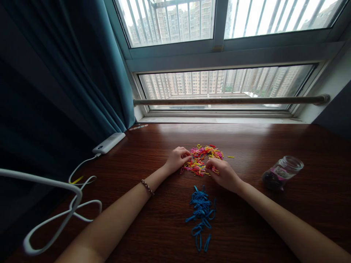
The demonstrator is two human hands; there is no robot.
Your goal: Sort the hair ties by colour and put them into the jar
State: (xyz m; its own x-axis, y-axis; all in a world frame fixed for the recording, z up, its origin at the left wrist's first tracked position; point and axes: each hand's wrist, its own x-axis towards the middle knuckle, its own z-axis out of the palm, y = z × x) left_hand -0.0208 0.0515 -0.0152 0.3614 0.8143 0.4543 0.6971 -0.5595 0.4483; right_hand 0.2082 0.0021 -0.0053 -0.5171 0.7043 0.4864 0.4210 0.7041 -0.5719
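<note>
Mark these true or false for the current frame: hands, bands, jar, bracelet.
1. The left hand and the right hand are both at the mixed-colour pile. True.
2. The blue bands and the glass jar are on the same tabletop. True.
3. The blue bands lie between the mixed-colour pile and the window. False: they lie on the pile's near side, toward the person.
4. The glass jar is left of the left hand. False: it is right of the right hand.
5. A beaded bracelet is on the left wrist. True.
6. The glass jar is filled to its rim. False: its dark contents sit in the lower part.
</note>
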